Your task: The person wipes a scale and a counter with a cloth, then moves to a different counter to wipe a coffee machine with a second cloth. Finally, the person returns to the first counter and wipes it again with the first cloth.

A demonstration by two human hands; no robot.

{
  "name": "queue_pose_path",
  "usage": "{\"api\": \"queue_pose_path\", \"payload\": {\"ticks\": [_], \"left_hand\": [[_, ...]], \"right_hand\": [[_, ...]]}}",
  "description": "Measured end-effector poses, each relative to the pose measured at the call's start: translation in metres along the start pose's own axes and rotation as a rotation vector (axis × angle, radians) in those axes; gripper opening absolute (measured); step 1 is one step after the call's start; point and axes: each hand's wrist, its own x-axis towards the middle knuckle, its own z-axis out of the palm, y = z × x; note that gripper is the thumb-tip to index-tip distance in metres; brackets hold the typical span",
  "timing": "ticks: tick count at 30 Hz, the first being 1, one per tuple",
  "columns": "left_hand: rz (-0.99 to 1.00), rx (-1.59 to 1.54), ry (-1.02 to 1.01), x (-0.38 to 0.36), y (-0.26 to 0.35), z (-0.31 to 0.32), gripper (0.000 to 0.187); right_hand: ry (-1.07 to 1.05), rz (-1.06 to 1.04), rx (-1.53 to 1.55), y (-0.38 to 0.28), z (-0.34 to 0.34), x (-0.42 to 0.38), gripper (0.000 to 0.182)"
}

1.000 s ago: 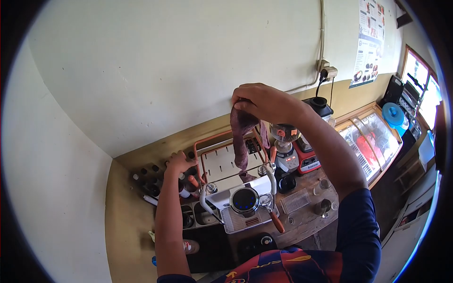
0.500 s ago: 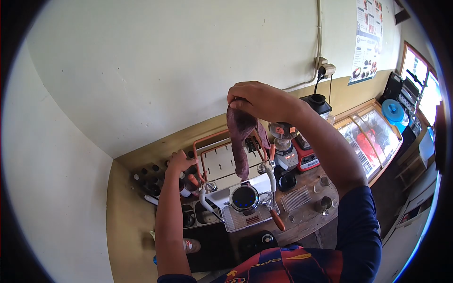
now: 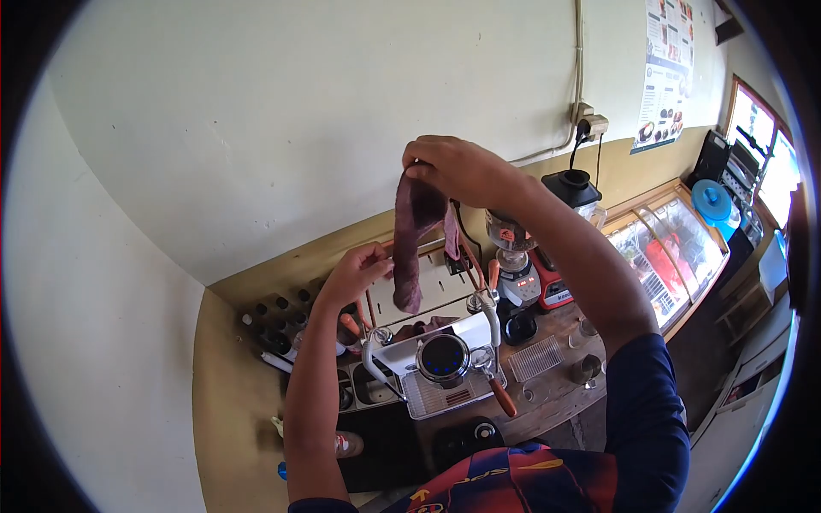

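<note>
A maroon cloth [image 3: 409,248] hangs down above the espresso machine [image 3: 415,291], pinched at its top by my right hand [image 3: 445,162]. My left hand [image 3: 355,272] is raised beside the lower part of the cloth, over the machine's left side. Its fingers are bent together near the cloth's edge, and whether they hold any of it is hard to see. A portafilter with a wooden handle [image 3: 503,398] sits at the machine's front, right of the round black group head top [image 3: 443,357].
Dark bottles [image 3: 282,321] crowd the left corner by the wall. Right of the machine are a grinder [image 3: 517,278], a red appliance [image 3: 556,289], a blender [image 3: 575,188] and a glass display case [image 3: 671,248]. A metal jug [image 3: 586,369] and wire rack [image 3: 536,359] stand nearer.
My left hand has left the machine's copper rail at the left and moved right and up, beside the cloth. My right hand and the cloth have shifted slightly left and up.
</note>
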Motion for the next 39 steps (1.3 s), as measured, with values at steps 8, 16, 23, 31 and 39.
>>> {"api": "queue_pose_path", "payload": {"ticks": [8, 16, 23, 31, 39], "left_hand": [[0.408, -0.201, 0.27, 0.01, 0.034, 0.049, 0.021], [0.39, -0.373, 0.292, 0.001, 0.043, 0.038, 0.02], [0.072, -0.319, 0.137, -0.026, 0.042, 0.021, 0.026], [-0.006, 0.27, 0.262, -0.031, 0.012, -0.023, 0.027], [0.06, 0.744, 0.549, 0.012, -0.027, -0.038, 0.019]], "right_hand": [[-0.112, 0.008, 0.074, -0.006, 0.014, -0.002, 0.014], [-0.12, 0.042, 0.098, 0.003, 0.009, -0.004, 0.014], [0.026, 0.019, 0.016, 0.023, -0.005, -0.01, 0.014], [-0.148, 0.323, 0.12, 0.054, -0.004, -0.03, 0.015], [-0.115, 0.357, -0.082, 0.083, 0.06, -0.031, 0.017]]}}
